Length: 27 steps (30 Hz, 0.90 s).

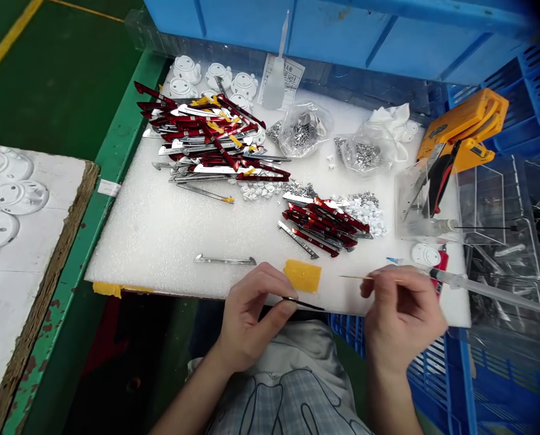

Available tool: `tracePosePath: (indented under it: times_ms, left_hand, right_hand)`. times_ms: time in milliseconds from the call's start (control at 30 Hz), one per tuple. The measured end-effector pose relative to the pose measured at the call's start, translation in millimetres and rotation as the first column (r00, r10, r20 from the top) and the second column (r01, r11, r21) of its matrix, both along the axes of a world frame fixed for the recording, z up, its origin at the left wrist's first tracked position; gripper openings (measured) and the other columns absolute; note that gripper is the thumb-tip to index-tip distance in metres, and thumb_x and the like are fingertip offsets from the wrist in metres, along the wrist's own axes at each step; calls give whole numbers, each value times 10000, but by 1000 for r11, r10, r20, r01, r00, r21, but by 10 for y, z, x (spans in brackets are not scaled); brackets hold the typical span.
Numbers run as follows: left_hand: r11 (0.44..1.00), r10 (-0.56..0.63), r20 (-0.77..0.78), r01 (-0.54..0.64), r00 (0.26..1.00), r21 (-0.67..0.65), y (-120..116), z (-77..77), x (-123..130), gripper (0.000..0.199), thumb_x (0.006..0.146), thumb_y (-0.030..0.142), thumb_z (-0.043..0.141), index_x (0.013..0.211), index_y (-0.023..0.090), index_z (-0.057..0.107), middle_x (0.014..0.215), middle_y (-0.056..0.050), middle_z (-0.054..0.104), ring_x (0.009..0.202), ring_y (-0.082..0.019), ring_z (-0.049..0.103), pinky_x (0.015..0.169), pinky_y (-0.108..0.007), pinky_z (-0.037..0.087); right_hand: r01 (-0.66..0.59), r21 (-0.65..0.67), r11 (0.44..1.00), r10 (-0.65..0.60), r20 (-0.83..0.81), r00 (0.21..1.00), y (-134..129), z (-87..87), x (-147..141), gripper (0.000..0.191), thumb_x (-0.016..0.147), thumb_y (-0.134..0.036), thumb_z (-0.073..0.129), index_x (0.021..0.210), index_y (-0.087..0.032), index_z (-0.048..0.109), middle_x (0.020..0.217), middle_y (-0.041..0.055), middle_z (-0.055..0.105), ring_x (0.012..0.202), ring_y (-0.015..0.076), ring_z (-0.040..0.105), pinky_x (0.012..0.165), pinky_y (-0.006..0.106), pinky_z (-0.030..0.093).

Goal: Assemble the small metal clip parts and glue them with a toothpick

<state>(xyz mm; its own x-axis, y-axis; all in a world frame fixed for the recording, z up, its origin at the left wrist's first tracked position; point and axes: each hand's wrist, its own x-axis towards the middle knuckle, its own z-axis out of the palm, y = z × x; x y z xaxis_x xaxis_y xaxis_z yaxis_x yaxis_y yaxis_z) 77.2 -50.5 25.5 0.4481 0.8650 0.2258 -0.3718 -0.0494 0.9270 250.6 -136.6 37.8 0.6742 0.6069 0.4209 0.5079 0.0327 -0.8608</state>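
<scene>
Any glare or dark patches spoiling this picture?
Head view: small bright glints on the red strips; top right corner black; deep shadow below the white foam board, hiding detail there; both hands, left and right, well lit.

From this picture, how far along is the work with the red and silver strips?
It looks partway, as a judgement. Done: perhaps one of two piles, the larger pile or the smaller pile, but I cannot tell which. In hand: the left hand holds a dark strip; the right hand holds a thin stick, apart from it. Probably left: the single silver strip lying alone, and perhaps the other pile.
</scene>
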Motion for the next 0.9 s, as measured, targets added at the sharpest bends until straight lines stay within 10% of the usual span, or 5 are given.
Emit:
tracePosePath:
  times_ms: [600,900]
  left_hand:
    - [1000,-16,11,16,1000,-14,-15,-20,5,61,1009,221,735,951,212,755,837,-28,709,719,-136,626,656,-240,557]
    - [999,-14,25,14,1000,-29,-19,-26,6,68,1008,236,740,949,217,768,831,-31,716,698,-140,621,650,-254,551]
  right_hand:
    - [-190,-184,964,209,90,974,72,-72,-70,158,960,-108,717,861,-231,712,747,-32,674,657,132,593,581,270,458]
    - [-95,64,993,107,-214,971,149,7,-91,187,1017,-252,714,838,-222,669,718,-38,611,610,124,547,544,263,417]
